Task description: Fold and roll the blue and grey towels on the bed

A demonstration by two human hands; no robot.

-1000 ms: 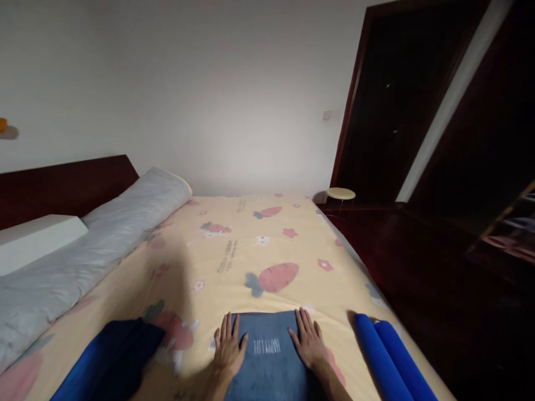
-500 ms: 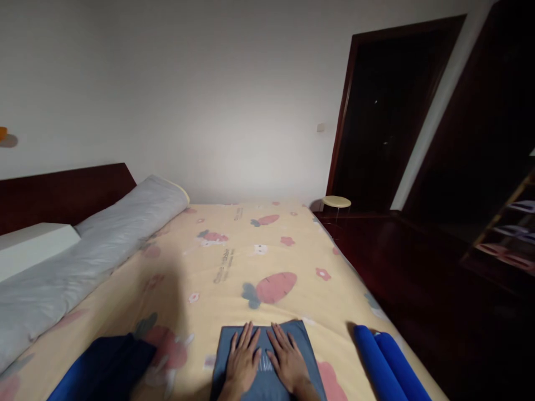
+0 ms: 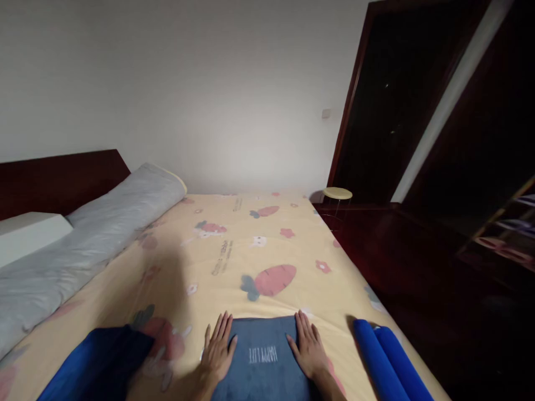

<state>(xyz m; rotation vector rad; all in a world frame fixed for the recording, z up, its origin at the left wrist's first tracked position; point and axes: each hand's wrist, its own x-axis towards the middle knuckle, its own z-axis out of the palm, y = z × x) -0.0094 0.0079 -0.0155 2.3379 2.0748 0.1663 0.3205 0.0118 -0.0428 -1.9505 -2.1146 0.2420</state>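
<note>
A folded grey-blue cloth point(image 3: 263, 334) with white "HAPPY LIFE" lettering, upside down from here, lies on the bed at the bottom centre. My left hand point(image 3: 218, 351) rests flat along its left edge, fingers stretched away from me. At the right edge my right hand point(image 3: 309, 348) lies the same way, thumb on the fabric. Neither hand grips anything. Under all this spreads a yellow bedsheet point(image 3: 267, 245) printed with carrots and rabbits. The near end of the cloth runs out of view.
Two blue rolls point(image 3: 387, 362) lie side by side to the right. On the left is a dark blue cloth point(image 3: 100, 356). A long grey pillow point(image 3: 121, 206) and a white box-like block point(image 3: 33, 236) are near the headboard point(image 3: 62, 178). A round stool point(image 3: 337, 193) stands beyond the bed.
My hands have slid apart from the middle of the grey-blue cloth to its two side edges. Its lettering now shows fully and its far edge looks straighter. The view has shifted slightly.
</note>
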